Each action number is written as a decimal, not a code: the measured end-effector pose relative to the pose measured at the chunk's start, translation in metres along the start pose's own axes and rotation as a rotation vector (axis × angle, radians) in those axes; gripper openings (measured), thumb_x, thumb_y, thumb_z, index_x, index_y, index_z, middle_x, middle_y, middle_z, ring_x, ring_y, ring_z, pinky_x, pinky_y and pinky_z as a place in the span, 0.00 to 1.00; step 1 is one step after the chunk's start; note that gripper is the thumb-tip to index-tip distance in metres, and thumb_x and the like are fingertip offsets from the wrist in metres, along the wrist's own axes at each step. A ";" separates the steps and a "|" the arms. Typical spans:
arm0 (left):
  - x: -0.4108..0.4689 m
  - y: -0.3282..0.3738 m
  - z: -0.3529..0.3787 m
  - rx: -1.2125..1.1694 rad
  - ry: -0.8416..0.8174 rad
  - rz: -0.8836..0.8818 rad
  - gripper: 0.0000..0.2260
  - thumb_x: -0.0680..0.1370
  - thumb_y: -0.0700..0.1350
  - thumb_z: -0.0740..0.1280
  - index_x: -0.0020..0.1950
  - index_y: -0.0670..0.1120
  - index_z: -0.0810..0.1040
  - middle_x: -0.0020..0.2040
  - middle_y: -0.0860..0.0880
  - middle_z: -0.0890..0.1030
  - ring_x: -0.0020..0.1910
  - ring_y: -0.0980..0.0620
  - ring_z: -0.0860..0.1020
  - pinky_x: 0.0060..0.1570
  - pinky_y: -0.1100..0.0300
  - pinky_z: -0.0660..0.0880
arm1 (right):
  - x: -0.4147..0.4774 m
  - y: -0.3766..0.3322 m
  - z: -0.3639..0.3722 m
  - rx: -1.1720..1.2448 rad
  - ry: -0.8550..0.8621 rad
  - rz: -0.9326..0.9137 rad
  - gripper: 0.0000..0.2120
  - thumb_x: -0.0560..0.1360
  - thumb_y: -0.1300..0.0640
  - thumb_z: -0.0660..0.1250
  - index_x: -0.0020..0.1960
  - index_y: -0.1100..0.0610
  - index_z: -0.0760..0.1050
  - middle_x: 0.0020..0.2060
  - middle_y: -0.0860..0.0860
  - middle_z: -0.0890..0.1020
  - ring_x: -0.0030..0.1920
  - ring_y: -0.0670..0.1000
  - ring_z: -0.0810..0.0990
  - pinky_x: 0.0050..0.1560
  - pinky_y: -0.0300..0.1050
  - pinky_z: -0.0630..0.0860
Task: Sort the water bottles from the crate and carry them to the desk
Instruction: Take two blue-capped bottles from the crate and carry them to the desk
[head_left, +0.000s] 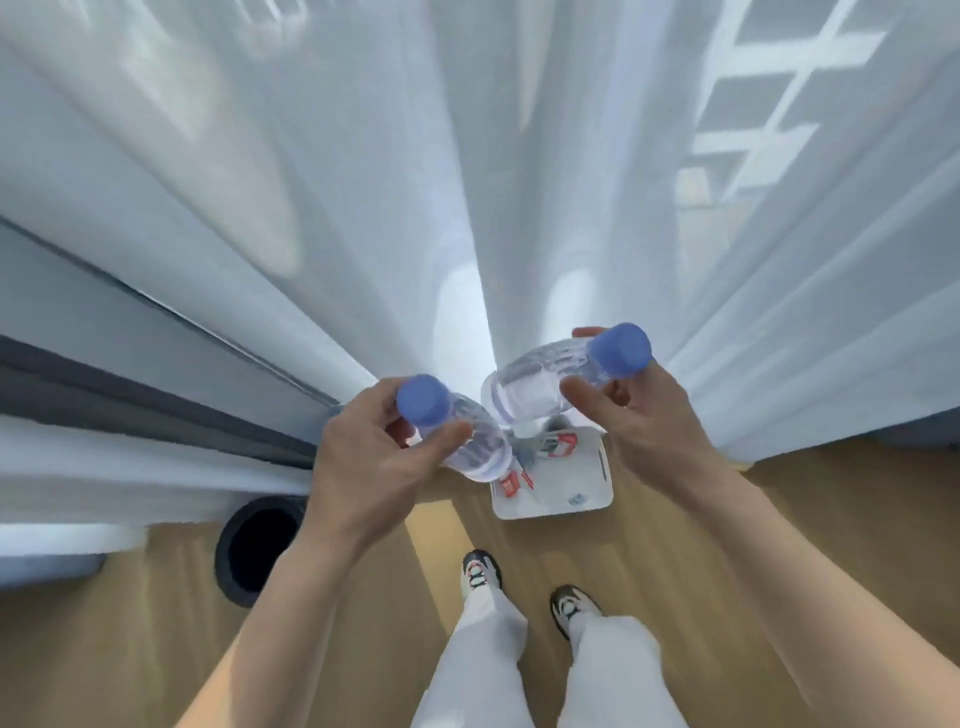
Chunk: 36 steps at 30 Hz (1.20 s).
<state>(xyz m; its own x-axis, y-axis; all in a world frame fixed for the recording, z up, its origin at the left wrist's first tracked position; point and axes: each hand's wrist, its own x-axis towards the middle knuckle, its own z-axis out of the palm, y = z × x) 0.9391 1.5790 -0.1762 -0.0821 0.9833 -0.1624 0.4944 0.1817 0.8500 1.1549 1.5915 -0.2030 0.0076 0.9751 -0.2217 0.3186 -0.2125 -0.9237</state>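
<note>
I am standing and looking down. My left hand (363, 462) grips a clear water bottle with a blue cap (470, 441) near its neck, base tilted down and right. My right hand (644, 421) grips a second clear bottle with a blue cap (535, 387) near its neck, base pointing left. The two bottle bases nearly meet above a white crate (587, 506) on the floor. Inside the crate I see red-labelled items (511, 486), partly hidden by the bottles.
White sheer curtains (467, 182) hang right in front, reaching the wooden floor (805, 519). A black round bin (254, 548) stands at the lower left by the curtain. My two feet in sneakers (480, 569) stand just behind the crate.
</note>
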 end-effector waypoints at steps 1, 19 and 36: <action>-0.012 0.016 -0.015 -0.078 0.061 -0.008 0.11 0.65 0.50 0.78 0.45 0.55 0.82 0.36 0.60 0.83 0.34 0.62 0.76 0.37 0.74 0.71 | -0.007 -0.023 -0.002 0.017 -0.017 -0.057 0.13 0.67 0.39 0.65 0.51 0.38 0.72 0.43 0.65 0.79 0.39 0.57 0.74 0.45 0.49 0.73; -0.336 0.094 -0.177 -0.825 1.032 -0.116 0.17 0.67 0.57 0.67 0.46 0.46 0.82 0.36 0.45 0.84 0.31 0.49 0.82 0.34 0.56 0.80 | -0.235 -0.246 0.154 0.384 -1.212 -0.249 0.16 0.67 0.45 0.64 0.43 0.57 0.75 0.27 0.47 0.81 0.30 0.47 0.81 0.29 0.43 0.79; -0.818 0.026 -0.213 -0.681 1.845 -0.237 0.11 0.77 0.49 0.64 0.48 0.45 0.83 0.37 0.50 0.86 0.36 0.52 0.83 0.41 0.55 0.79 | -0.728 -0.223 0.312 0.257 -1.947 -0.199 0.14 0.74 0.46 0.65 0.42 0.58 0.78 0.34 0.55 0.82 0.36 0.54 0.83 0.41 0.53 0.81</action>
<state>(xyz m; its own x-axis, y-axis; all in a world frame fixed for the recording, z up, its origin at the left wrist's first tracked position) 0.8350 0.7817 0.0859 -0.9460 -0.3222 -0.0369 0.0229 -0.1800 0.9834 0.7825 0.9094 0.0670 -0.9321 -0.3582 0.0547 0.0613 -0.3045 -0.9505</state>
